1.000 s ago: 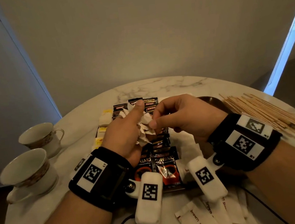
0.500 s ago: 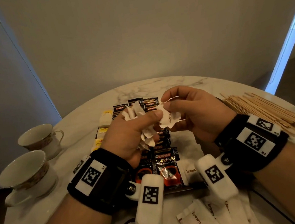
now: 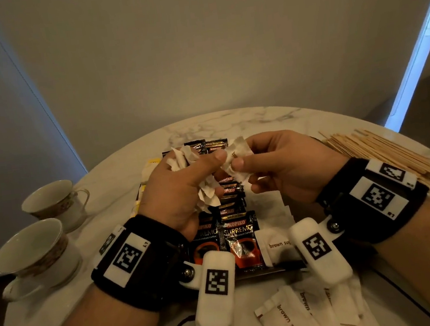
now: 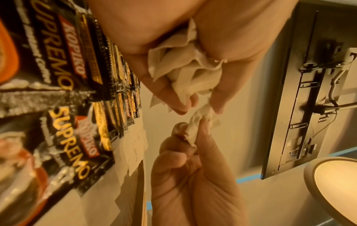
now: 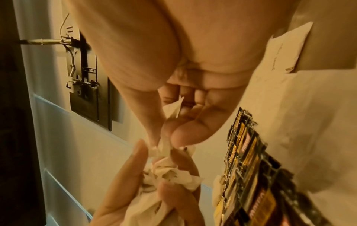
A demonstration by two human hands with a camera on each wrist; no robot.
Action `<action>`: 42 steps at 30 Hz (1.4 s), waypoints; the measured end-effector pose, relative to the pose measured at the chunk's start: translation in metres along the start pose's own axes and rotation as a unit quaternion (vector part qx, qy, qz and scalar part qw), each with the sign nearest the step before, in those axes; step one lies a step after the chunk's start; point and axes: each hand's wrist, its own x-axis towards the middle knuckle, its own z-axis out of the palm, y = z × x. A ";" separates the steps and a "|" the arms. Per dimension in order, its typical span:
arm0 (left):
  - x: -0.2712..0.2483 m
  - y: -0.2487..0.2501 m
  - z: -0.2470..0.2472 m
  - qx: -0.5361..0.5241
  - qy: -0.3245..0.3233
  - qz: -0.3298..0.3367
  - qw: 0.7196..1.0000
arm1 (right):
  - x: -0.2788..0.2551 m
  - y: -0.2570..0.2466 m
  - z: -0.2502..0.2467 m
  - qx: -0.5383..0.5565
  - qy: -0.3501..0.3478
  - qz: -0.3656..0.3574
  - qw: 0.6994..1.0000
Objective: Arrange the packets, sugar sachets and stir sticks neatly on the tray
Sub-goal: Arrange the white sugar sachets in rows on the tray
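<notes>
Overhead, the head view shows both hands raised above the tray (image 3: 273, 270): the left hand (image 3: 181, 186) clenches a crumpled bunch of white sachets (image 3: 207, 199), while the right hand (image 3: 285, 170) pinches one sugar sachet (image 3: 237, 152) between thumb and forefinger, its near end touching the left thumb. Only this view takes in the marble table (image 3: 118, 180), two teacups (image 3: 43, 254) at the left, the stir sticks (image 3: 381, 156) fanned out at the right, off the tray, and loose brown-sugar sachets (image 3: 284, 317) at the near edge. The left wrist view alone shows the underside of the grip: the bunch (image 4: 185, 73) is folded into the palm, and the opposing fingertips (image 4: 203, 130) close on the single sachet. The right wrist view shows the pinch from the other side. On the tray, Kopiko coffee packets (image 3: 241, 243) lie in overlapping rows, with white sachets beside them at the right
</notes>
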 end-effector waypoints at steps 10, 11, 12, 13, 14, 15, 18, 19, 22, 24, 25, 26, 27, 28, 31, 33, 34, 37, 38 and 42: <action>0.006 -0.004 -0.006 0.011 0.040 0.001 0.999 | 0.007 0.005 -0.004 0.064 0.102 -0.018 0.993; 0.005 -0.004 -0.005 0.010 0.033 -0.007 0.999 | 0.008 0.006 -0.003 0.065 0.109 -0.020 0.992; 0.005 -0.005 -0.004 0.012 0.027 -0.012 1.000 | 0.008 0.006 -0.001 0.058 0.111 -0.023 0.992; 0.004 -0.006 -0.004 0.014 0.024 -0.015 1.000 | 0.007 0.005 0.000 0.051 0.108 -0.025 0.992; 0.003 -0.006 -0.004 0.015 0.024 -0.014 0.999 | 0.006 0.004 0.002 0.047 0.102 -0.026 0.993; 0.003 -0.006 -0.004 0.016 0.029 -0.009 0.999 | 0.005 0.004 0.003 0.045 0.088 -0.024 0.995; 0.003 -0.003 -0.005 0.007 0.052 0.002 0.999 | 0.001 0.002 0.004 0.023 0.040 0.000 0.999; 0.003 -0.003 -0.004 0.000 0.060 0.002 0.998 | 0.001 0.002 0.003 0.013 0.036 0.007 0.999; 0.003 -0.001 -0.003 -0.007 0.074 0.003 0.997 | 0.003 0.002 0.002 0.008 0.063 0.001 0.998; 0.003 -0.002 -0.003 -0.003 0.079 0.005 0.997 | 0.003 0.001 0.001 0.009 0.087 -0.008 0.996; 0.003 -0.002 -0.003 -0.005 0.080 0.004 0.997 | 0.004 0.000 -0.001 0.008 0.097 -0.010 0.995; 0.004 -0.001 -0.004 -0.008 0.081 0.004 0.997 | 0.005 0.000 -0.006 0.008 0.110 -0.012 0.994; 0.005 -0.001 -0.005 -0.007 0.081 0.006 0.997 | 0.007 -0.002 -0.012 0.012 0.132 -0.013 0.991; 0.006 -0.001 -0.006 -0.003 0.083 0.010 0.997 | 0.010 -0.002 -0.022 0.021 0.167 -0.010 0.986; 0.008 0.000 -0.009 0.001 0.091 0.021 0.996 | 0.017 -0.001 -0.054 0.069 0.288 0.043 0.954; 0.008 0.000 -0.009 -0.001 0.091 0.025 0.996 | 0.017 0.004 -0.070 0.081 0.336 0.100 0.933; 0.007 0.000 -0.009 0.000 0.090 0.026 0.996 | 0.017 0.008 -0.075 0.072 0.342 0.132 0.928; 0.006 0.000 -0.009 0.009 0.088 0.031 0.996 | 0.020 0.016 -0.083 0.021 0.343 0.204 0.917; 0.006 0.001 -0.009 0.011 0.089 0.032 0.996 | 0.021 0.018 -0.084 0.005 0.344 0.214 0.914; 0.005 0.005 -0.010 0.020 0.092 0.027 0.995 | 0.024 0.020 -0.084 -0.049 0.345 0.219 0.911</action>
